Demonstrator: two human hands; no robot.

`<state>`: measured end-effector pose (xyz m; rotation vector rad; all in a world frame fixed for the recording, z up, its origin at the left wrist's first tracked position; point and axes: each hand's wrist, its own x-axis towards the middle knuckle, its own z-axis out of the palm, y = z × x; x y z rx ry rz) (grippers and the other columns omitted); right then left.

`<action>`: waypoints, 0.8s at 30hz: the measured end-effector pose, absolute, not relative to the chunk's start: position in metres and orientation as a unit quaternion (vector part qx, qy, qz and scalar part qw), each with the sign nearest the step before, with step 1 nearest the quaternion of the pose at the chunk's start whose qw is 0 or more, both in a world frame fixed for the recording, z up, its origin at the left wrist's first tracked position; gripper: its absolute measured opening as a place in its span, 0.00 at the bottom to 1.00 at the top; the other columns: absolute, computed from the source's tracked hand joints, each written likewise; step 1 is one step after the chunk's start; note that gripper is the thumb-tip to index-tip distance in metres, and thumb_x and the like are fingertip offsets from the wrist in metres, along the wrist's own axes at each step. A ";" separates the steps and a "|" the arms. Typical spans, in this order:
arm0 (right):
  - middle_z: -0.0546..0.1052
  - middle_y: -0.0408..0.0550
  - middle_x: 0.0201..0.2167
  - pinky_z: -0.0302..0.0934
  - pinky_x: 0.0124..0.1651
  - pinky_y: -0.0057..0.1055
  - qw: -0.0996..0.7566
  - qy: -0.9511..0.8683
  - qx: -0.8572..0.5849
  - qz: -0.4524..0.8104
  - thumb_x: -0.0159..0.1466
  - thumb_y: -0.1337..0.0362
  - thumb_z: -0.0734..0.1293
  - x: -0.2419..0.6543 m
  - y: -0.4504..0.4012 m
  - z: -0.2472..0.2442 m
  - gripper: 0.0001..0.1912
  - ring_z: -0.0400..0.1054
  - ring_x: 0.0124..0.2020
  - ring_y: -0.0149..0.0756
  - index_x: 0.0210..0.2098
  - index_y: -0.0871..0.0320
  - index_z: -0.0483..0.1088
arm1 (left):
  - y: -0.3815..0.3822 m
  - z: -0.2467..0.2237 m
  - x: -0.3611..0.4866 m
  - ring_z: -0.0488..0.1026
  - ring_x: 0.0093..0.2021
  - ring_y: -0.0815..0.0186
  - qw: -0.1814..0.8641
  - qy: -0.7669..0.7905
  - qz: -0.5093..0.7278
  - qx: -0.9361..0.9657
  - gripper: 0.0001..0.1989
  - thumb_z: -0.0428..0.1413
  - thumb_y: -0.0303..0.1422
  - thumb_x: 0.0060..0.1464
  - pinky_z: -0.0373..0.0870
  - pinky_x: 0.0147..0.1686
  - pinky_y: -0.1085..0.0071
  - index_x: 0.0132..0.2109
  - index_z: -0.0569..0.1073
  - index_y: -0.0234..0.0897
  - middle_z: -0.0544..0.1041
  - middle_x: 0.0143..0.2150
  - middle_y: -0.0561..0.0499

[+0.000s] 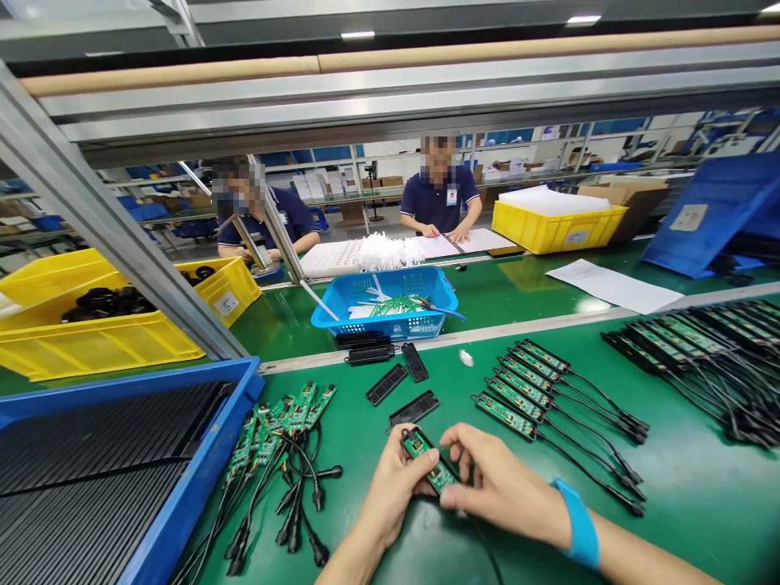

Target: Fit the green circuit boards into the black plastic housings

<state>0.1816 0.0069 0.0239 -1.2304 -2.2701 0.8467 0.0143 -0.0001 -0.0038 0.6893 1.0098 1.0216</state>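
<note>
My left hand (393, 479) is closed around a narrow black case with a green circuit board (434, 470) in it, thumb lying across the board. At the case's lower end, my right hand (487, 471) pinches with its thumb on the board; its other fingers are curled, partly hidden. A black cable runs down from the case, blurred. Just beyond my hands lie several empty black cases (414, 409). Left of them is a heap of loose green circuit boards (286, 418) with black cables. On the right, several cases fitted with boards (509, 413) lie in a row.
A blue tray (247, 382) of black cases stands at the left. Farther right lie more fitted cases (676, 341). A blue basket (396, 325) stands behind, near yellow bins (557, 231). Two people (442, 191) sit across the bench. A metal post (140, 195) slants at the left.
</note>
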 end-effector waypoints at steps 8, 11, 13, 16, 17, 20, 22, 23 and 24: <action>0.71 0.53 0.35 0.67 0.37 0.40 0.146 -0.857 -0.493 -0.039 0.59 0.69 0.63 0.216 -0.004 0.001 0.18 0.68 0.36 0.45 0.48 0.64 0.66 | 0.004 -0.019 0.011 0.70 0.33 0.67 0.620 0.480 0.409 0.467 0.33 0.61 0.46 0.47 0.73 0.25 0.73 0.56 0.62 0.36 0.68 0.42 0.46; 0.71 0.55 0.34 0.66 0.37 0.42 0.122 -0.842 -0.514 -0.107 0.60 0.68 0.62 0.234 0.003 -0.004 0.15 0.67 0.36 0.46 0.46 0.66 0.69 | 0.007 -0.016 0.006 0.68 0.31 0.69 0.579 0.494 0.406 0.505 0.29 0.59 0.47 0.48 0.70 0.21 0.76 0.54 0.64 0.37 0.68 0.43 0.45; 0.71 0.57 0.36 0.66 0.36 0.41 0.113 -0.832 -0.530 -0.119 0.60 0.68 0.62 0.243 0.007 -0.006 0.17 0.66 0.36 0.45 0.48 0.66 0.68 | 0.008 -0.014 0.006 0.68 0.31 0.69 0.576 0.498 0.396 0.513 0.28 0.59 0.46 0.48 0.69 0.21 0.76 0.52 0.66 0.37 0.68 0.42 0.46; 0.70 0.62 0.44 0.65 0.40 0.42 0.115 -0.809 -0.563 -0.127 0.60 0.66 0.62 0.252 0.013 -0.010 0.24 0.66 0.42 0.49 0.55 0.67 0.63 | 0.007 -0.014 0.007 0.67 0.30 0.69 0.577 0.500 0.387 0.517 0.27 0.59 0.46 0.48 0.69 0.21 0.76 0.51 0.67 0.37 0.69 0.43 0.45; 0.69 0.64 0.48 0.65 0.44 0.44 0.115 -0.800 -0.575 -0.127 0.60 0.64 0.63 0.255 0.015 -0.011 0.27 0.65 0.46 0.52 0.57 0.67 0.61 | 0.007 -0.014 0.007 0.67 0.30 0.69 0.579 0.499 0.384 0.518 0.27 0.59 0.45 0.47 0.68 0.21 0.76 0.51 0.67 0.36 0.69 0.43 0.45; 0.63 0.71 0.57 0.60 0.51 0.50 0.089 -0.779 -0.610 -0.110 0.58 0.52 0.65 0.260 0.023 -0.016 0.38 0.58 0.56 0.61 0.60 0.70 0.57 | 0.007 -0.012 0.007 0.67 0.30 0.69 0.583 0.504 0.366 0.522 0.27 0.59 0.45 0.47 0.68 0.22 0.75 0.51 0.67 0.35 0.69 0.44 0.44; 0.62 0.75 0.58 0.58 0.52 0.52 0.061 -0.772 -0.626 -0.087 0.57 0.46 0.65 0.261 0.026 -0.020 0.42 0.57 0.57 0.65 0.60 0.73 0.57 | 0.008 -0.010 0.006 0.66 0.30 0.69 0.581 0.508 0.358 0.526 0.27 0.59 0.44 0.47 0.68 0.22 0.74 0.51 0.67 0.34 0.69 0.44 0.43; 0.62 0.76 0.57 0.58 0.53 0.53 0.051 -0.770 -0.631 -0.080 0.58 0.46 0.64 0.261 0.027 -0.021 0.42 0.57 0.57 0.65 0.60 0.74 0.58 | 0.008 -0.009 0.006 0.66 0.30 0.69 0.579 0.509 0.356 0.528 0.27 0.59 0.44 0.47 0.68 0.23 0.74 0.51 0.67 0.34 0.69 0.44 0.43; 0.63 0.77 0.56 0.58 0.53 0.52 0.047 -0.770 -0.632 -0.079 0.58 0.47 0.64 0.260 0.027 -0.022 0.41 0.58 0.57 0.65 0.59 0.75 0.59 | 0.008 -0.009 0.006 0.66 0.30 0.69 0.578 0.510 0.355 0.529 0.26 0.59 0.43 0.47 0.69 0.23 0.73 0.50 0.68 0.33 0.69 0.44 0.43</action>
